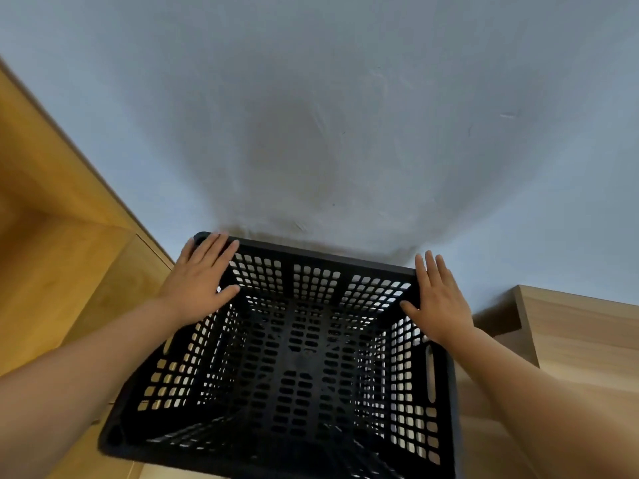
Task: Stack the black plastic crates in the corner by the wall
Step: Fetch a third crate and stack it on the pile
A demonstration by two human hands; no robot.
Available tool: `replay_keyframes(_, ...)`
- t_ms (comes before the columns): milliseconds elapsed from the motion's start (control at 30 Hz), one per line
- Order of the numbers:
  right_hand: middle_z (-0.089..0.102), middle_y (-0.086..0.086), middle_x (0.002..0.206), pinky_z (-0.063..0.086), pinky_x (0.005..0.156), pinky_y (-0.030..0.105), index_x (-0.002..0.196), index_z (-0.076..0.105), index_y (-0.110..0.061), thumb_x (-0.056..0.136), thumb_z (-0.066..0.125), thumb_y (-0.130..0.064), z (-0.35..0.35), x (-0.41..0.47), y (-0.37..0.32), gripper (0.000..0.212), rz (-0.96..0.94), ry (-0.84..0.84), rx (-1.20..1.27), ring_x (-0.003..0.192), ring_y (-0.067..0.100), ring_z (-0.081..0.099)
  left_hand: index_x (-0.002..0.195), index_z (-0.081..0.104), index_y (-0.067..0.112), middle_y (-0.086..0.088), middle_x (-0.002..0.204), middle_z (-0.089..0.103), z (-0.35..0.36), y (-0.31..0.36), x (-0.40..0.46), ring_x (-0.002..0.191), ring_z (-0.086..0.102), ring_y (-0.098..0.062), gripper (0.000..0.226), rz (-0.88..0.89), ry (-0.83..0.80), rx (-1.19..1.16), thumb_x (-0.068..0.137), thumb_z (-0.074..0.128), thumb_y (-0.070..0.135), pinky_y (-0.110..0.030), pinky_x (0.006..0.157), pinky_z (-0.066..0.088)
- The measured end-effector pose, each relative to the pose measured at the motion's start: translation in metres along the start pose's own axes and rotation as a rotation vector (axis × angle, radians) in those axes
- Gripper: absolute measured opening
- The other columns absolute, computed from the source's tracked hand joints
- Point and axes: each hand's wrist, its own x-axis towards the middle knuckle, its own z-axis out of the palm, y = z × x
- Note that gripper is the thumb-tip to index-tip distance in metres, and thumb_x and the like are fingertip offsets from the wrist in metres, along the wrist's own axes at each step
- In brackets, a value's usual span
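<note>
While the crate (304, 357) stands against the wall (345, 115), flat spread fingers (214, 250) press its far corners; nothing gripped.

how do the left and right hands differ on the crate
The left hand lies on the far left corner of the crate, fingers angled toward the wall. The right hand lies on the far right corner, fingers pointing nearly straight up the picture. The left thumb reaches over the crate's mesh; the right thumb points inward lower down. Both are flat and open, gripping nothing.

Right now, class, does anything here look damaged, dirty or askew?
The wall has a dark smudge and scuff marks just above the black crate. The crate itself looks intact, with both hands flat on its far corners.
</note>
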Motion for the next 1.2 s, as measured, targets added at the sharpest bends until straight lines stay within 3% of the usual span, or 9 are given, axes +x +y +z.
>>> replay_keyframes(67,-0.014,0.009,0.159,-0.003,0.118,0.037,0.15,-0.012,-0.013,0.091,0.043,-0.052,0.0,0.0,0.0,0.09,-0.003,0.009,-0.009,0.145,0.026,-0.017,0.146,-0.014,0.024,0.0,0.154,-0.017,-0.002,0.013,0.022,0.139,-0.027,-0.011,0.087,0.04,-0.029,0.016,0.075,0.01,0.069,-0.033,0.104,-0.031)
replay_keyframes(167,-0.012,0.008,0.16,-0.006,0.116,0.035,0.149,-0.013,-0.014,0.09,0.043,-0.055,0.002,0.003,0.0,0.092,-0.004,0.007,-0.033,0.145,0.026,-0.017,0.141,-0.025,0.024,-0.003,0.156,-0.024,0.006,0.029,0.036,0.141,-0.025,-0.017,0.092,0.035,-0.067,0.003,0.077,0.024,0.069,-0.036,0.099,-0.036)
replay_keyframes(267,-0.008,0.009,0.16,-0.006,0.117,0.037,0.149,-0.013,-0.014,0.089,0.042,-0.058,0.005,0.004,0.0,0.093,0.009,0.016,-0.055,0.146,0.026,-0.014,0.146,-0.018,0.023,-0.005,0.158,-0.018,0.011,0.03,0.038,0.142,-0.024,-0.02,0.096,0.033,-0.053,0.003,0.076,0.03,0.067,-0.039,0.099,-0.036)
replay_keyframes(433,-0.012,0.012,0.159,-0.011,0.115,0.052,0.149,-0.015,-0.021,0.088,0.03,-0.065,-0.002,0.006,-0.02,0.088,0.059,-0.007,-0.127,0.145,0.031,-0.017,0.15,-0.005,0.026,-0.007,0.16,-0.005,-0.007,0.049,0.041,0.147,-0.009,-0.027,0.087,0.058,-0.087,-0.024,0.084,0.038,0.065,-0.054,0.113,-0.009)
replay_keyframes(567,-0.017,0.01,0.158,-0.011,0.114,0.056,0.149,-0.015,-0.027,0.089,0.034,-0.062,-0.004,0.006,-0.083,0.085,-0.095,0.033,-0.085,0.144,0.032,-0.019,0.148,-0.013,0.027,-0.005,0.159,-0.015,-0.011,0.102,0.047,0.144,-0.02,-0.023,0.085,0.258,-0.099,-0.041,0.087,0.035,0.06,-0.061,0.112,-0.01)
replay_keyframes(733,-0.019,0.007,0.158,-0.009,0.115,0.055,0.146,-0.021,-0.031,0.09,0.04,-0.057,-0.005,0.001,-0.107,0.087,-0.016,-0.036,-0.03,0.144,0.029,-0.021,0.147,-0.017,0.025,-0.004,0.157,-0.021,-0.003,0.117,0.047,0.143,-0.023,-0.025,0.091,0.31,-0.12,0.005,0.085,0.041,0.057,-0.067,0.108,-0.011)
replay_keyframes(900,-0.012,0.01,0.159,-0.009,0.116,0.045,0.15,-0.013,-0.022,0.09,0.047,-0.049,-0.001,-0.05,-0.108,0.089,0.26,0.031,0.209,0.145,0.027,-0.016,0.15,-0.006,0.025,-0.007,0.16,-0.007,-0.017,0.122,0.041,0.147,-0.008,-0.025,0.081,0.336,-0.104,-0.14,0.089,0.044,0.045,-0.058,0.114,-0.008)
replay_keyframes(1067,-0.003,0.011,0.16,-0.002,0.118,0.046,0.151,-0.005,-0.021,0.089,0.05,-0.042,0.007,-0.127,-0.112,0.085,0.525,0.077,0.275,0.147,0.028,-0.005,0.149,0.016,0.02,-0.004,0.159,0.012,-0.034,0.17,0.011,0.146,0.013,-0.021,0.067,0.614,-0.069,-0.362,0.092,0.046,0.038,-0.037,0.118,0.008)
replay_keyframes(1200,0.0,0.01,0.16,0.0,0.117,0.044,0.151,-0.001,-0.024,0.09,0.051,-0.037,0.009,-0.201,-0.109,0.082,0.723,0.142,0.328,0.147,0.028,0.002,0.145,0.03,0.017,-0.002,0.156,0.024,-0.043,0.223,-0.026,0.143,0.02,-0.018,0.06,0.805,-0.089,-0.447,0.092,0.048,0.038,-0.033,0.116,0.017)
